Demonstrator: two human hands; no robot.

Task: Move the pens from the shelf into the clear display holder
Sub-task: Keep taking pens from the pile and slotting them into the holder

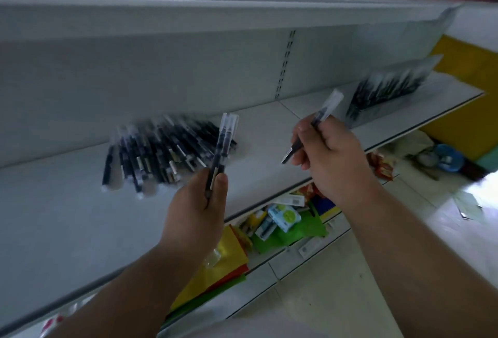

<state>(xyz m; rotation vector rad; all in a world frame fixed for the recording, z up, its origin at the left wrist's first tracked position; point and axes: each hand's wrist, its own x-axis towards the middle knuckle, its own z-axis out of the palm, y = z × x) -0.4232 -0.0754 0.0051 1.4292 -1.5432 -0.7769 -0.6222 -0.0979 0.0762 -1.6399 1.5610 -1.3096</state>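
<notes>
The left hand [196, 203] pinches a pen [219, 149] by its lower end between thumb and fingers, cap up, so it can drop straight in. The right hand [331, 159] curls its fingers round another pen [314, 127], cap aimed toward the holder [388, 89], which stands near the shelf's [67, 216] right end and looks already well stocked. The pile [161, 149] of loose pens lies toward the shelf's back, left of both hands.
</notes>
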